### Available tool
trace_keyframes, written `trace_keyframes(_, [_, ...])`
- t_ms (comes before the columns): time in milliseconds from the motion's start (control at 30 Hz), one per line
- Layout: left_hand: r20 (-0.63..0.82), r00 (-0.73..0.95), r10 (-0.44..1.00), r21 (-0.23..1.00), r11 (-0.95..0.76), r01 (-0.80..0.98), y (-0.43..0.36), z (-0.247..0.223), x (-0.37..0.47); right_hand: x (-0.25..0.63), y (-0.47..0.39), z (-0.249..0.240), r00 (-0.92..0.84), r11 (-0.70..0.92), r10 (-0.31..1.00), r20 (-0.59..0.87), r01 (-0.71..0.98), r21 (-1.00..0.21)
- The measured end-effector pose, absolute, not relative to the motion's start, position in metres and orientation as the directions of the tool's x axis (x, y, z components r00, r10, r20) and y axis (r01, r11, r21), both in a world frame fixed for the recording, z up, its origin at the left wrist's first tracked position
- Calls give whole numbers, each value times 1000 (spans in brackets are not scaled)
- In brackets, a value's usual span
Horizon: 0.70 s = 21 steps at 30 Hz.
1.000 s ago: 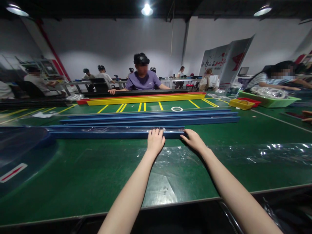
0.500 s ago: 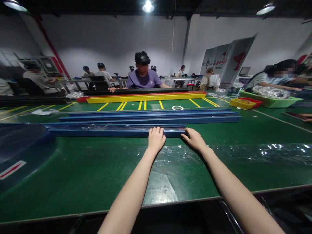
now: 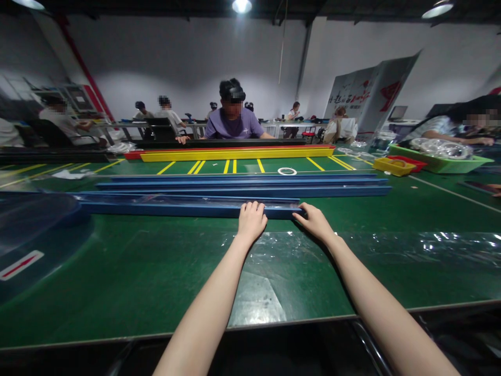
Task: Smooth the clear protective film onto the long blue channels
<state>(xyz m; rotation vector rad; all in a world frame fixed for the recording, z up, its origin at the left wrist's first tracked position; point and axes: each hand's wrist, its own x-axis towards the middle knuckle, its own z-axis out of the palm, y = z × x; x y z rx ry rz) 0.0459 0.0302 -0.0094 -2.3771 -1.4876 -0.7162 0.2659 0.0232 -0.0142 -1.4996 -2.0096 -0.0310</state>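
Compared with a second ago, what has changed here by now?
The co-worker at far right has leaned further right; the view shifted slightly. Nothing was gripped or let go: the left hand stays on the near blue channel, the right hand at its right end.

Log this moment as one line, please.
left hand: on nearest blue channel | right hand: at its right end | clear film: on green table

Green table (image 3: pixel 129 297), blue rails (image 3: pixel 274 191), film (image 3: pixel 399 248) (seemingly plastic)

Yellow tray (image 3: pixel 391 168) near green tub (image 3: pixel 446 165)
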Motion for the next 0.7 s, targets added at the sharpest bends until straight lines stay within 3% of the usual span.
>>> trace_keyframes(167, [533,370,761,36,-458,888,31,-10,45,267,24,-15,-80,310,888,453,832,-461])
trace_keyframes(700, [513,404,757,6,-474,880,30,-5,49,268,25,-12,-23,288,878,479,825,-487])
